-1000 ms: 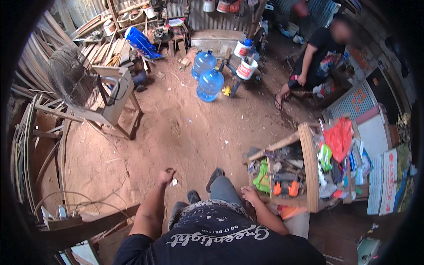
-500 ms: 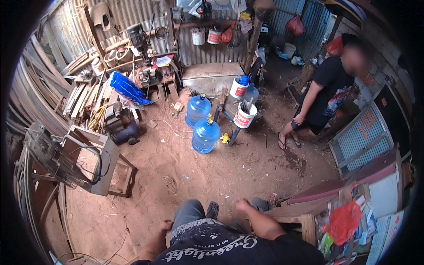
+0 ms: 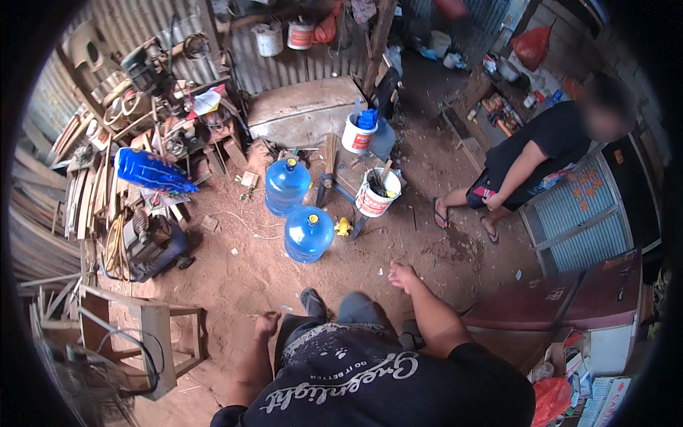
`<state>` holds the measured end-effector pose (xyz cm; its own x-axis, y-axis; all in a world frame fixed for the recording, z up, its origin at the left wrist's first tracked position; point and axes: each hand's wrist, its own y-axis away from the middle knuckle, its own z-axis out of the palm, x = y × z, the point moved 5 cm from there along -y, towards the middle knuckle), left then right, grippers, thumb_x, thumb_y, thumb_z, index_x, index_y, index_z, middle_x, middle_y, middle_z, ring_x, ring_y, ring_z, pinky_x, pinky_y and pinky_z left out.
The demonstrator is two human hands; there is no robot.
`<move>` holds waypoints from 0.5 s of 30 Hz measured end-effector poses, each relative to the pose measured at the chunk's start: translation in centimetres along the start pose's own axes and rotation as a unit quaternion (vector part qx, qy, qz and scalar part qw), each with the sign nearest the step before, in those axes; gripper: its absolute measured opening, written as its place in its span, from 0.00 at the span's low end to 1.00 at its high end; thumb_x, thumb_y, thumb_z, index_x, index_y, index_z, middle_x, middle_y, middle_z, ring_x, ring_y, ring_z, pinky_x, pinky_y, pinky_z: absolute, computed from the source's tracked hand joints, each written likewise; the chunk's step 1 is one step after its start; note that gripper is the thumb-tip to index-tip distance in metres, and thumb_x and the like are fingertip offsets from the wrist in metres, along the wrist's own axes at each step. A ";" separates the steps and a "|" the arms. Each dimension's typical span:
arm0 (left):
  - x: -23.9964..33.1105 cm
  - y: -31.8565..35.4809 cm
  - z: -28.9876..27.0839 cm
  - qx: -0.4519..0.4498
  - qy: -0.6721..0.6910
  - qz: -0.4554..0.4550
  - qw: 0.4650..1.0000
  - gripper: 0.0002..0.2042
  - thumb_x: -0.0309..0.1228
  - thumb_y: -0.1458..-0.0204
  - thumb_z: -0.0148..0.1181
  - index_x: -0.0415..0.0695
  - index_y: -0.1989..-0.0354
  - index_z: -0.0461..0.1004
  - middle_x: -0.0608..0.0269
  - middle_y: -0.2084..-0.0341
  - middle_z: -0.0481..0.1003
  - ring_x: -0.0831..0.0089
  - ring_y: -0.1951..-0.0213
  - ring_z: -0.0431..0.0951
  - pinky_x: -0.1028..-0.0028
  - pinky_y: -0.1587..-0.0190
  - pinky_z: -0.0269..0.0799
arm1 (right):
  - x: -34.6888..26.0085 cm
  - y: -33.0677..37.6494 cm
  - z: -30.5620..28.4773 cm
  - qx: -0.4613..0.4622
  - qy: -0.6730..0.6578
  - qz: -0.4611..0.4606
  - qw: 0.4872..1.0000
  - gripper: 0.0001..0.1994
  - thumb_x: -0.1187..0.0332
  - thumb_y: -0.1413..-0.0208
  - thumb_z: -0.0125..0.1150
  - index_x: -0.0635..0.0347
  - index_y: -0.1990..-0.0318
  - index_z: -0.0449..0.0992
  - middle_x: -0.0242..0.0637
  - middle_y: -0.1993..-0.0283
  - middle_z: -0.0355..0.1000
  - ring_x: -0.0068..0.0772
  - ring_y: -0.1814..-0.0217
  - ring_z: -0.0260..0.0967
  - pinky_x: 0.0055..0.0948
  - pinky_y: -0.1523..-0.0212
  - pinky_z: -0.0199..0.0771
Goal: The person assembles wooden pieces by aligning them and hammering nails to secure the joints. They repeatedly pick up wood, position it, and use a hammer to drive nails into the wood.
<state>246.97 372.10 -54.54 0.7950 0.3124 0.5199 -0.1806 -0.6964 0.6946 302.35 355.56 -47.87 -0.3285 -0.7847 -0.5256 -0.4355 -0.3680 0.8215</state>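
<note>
My left hand [image 3: 267, 324] hangs beside my left thigh, its fingers curled in and nothing visible in them. Out in front of my right leg is my right hand [image 3: 403, 277], empty, with its fingers loosely apart. Both hands are away from any object. Nearest ahead stands a large blue water jug [image 3: 309, 235] with a yellow cap, upright on the dirt floor. Just behind it is a second blue water jug [image 3: 287, 187]. To their right are a white bucket [image 3: 376, 196] holding tools and a small yellow object [image 3: 343, 227] whose kind I cannot make out.
Another person [image 3: 530, 156] in dark clothes stands at the right, near a louvered panel [image 3: 580, 206]. A wooden frame [image 3: 153, 334] is at my left. Scrap wood and machines pile up beyond a blue bag [image 3: 153, 171]. Another white bucket [image 3: 358, 134] stands farther back.
My view has shifted, so the jugs and buckets sit farther left. Both my hands have swung forward and my legs have changed stride. The other person's arm and legs have moved.
</note>
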 end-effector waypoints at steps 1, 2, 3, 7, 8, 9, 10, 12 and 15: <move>0.5 -1.7 -1.2 0.017 0.020 -0.004 1.000 0.25 0.49 0.40 0.63 0.42 0.43 0.79 0.49 0.52 0.84 0.56 0.50 0.85 0.62 0.47 0.78 | -2.0 -1.0 -0.4 0.001 -0.006 -0.006 1.000 0.25 0.47 0.29 0.54 0.51 0.33 0.70 0.35 0.41 0.74 0.37 0.47 0.76 0.43 0.44 0.78; 2.0 -2.9 -2.2 0.016 0.067 -0.009 0.998 0.25 0.48 0.40 0.64 0.41 0.42 0.78 0.49 0.53 0.84 0.57 0.53 0.85 0.63 0.49 0.79 | -3.8 -2.2 -1.1 0.008 -0.017 -0.009 1.000 0.26 0.46 0.29 0.53 0.51 0.33 0.69 0.36 0.40 0.74 0.37 0.46 0.76 0.44 0.43 0.77; 4.0 -3.7 -3.3 0.013 0.114 -0.015 0.993 0.25 0.47 0.40 0.66 0.41 0.42 0.78 0.49 0.54 0.84 0.59 0.55 0.86 0.65 0.51 0.79 | -5.2 -3.7 -1.9 0.031 -0.045 -0.012 0.998 0.25 0.46 0.30 0.56 0.52 0.35 0.72 0.36 0.41 0.75 0.37 0.48 0.77 0.41 0.48 0.79; 8.6 -6.4 -6.0 0.033 0.168 -0.061 0.983 0.25 0.44 0.42 0.69 0.39 0.43 0.78 0.51 0.56 0.84 0.67 0.63 0.85 0.69 0.58 0.79 | -12.3 -10.0 -3.7 0.067 -0.099 -0.016 0.993 0.25 0.44 0.31 0.58 0.51 0.37 0.74 0.36 0.41 0.76 0.37 0.49 0.79 0.40 0.51 0.81; 8.3 -7.7 -6.4 0.032 0.106 -0.069 0.991 0.25 0.45 0.42 0.69 0.38 0.44 0.78 0.52 0.56 0.84 0.68 0.64 0.85 0.68 0.58 0.78 | -14.2 -11.3 -3.8 0.072 -0.115 -0.003 0.991 0.25 0.46 0.32 0.59 0.52 0.37 0.73 0.37 0.41 0.76 0.40 0.47 0.78 0.43 0.48 0.79; 8.7 -8.6 -6.5 0.041 0.096 -0.075 0.992 0.25 0.45 0.42 0.69 0.38 0.44 0.79 0.53 0.57 0.84 0.69 0.64 0.84 0.69 0.58 0.78 | -16.0 -12.6 -3.7 0.081 -0.132 0.011 0.988 0.24 0.48 0.33 0.61 0.53 0.37 0.72 0.39 0.42 0.75 0.43 0.46 0.77 0.46 0.45 0.78; 9.6 -9.4 -6.5 0.049 0.092 -0.077 0.992 0.24 0.45 0.42 0.69 0.39 0.45 0.79 0.55 0.58 0.84 0.70 0.64 0.84 0.69 0.59 0.78 | -17.3 -14.1 -3.7 0.093 -0.146 0.020 0.985 0.24 0.50 0.33 0.62 0.54 0.38 0.72 0.40 0.42 0.75 0.45 0.44 0.76 0.49 0.42 0.76; 12.9 -10.4 -5.7 0.043 0.122 -0.101 0.986 0.24 0.45 0.41 0.68 0.39 0.45 0.80 0.57 0.59 0.84 0.71 0.61 0.83 0.69 0.58 0.78 | -21.3 -16.3 -5.1 0.282 0.115 -0.158 0.939 0.21 0.55 0.36 0.65 0.55 0.42 0.75 0.43 0.45 0.76 0.49 0.43 0.74 0.48 0.41 0.75; 17.5 -10.8 -3.5 0.011 0.093 -0.206 0.974 0.25 0.45 0.40 0.67 0.36 0.44 0.78 0.56 0.58 0.84 0.71 0.58 0.83 0.69 0.57 0.78 | -27.0 -19.8 -3.4 0.301 0.231 -0.391 0.839 0.15 0.62 0.41 0.67 0.56 0.49 0.80 0.48 0.49 0.77 0.56 0.41 0.71 0.48 0.39 0.71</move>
<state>260.81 387.32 -51.25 0.6781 0.6788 0.2817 0.1454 -0.4996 0.8539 322.73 382.31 -49.20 0.5540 -0.5818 -0.5955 -0.7561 -0.6510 -0.0672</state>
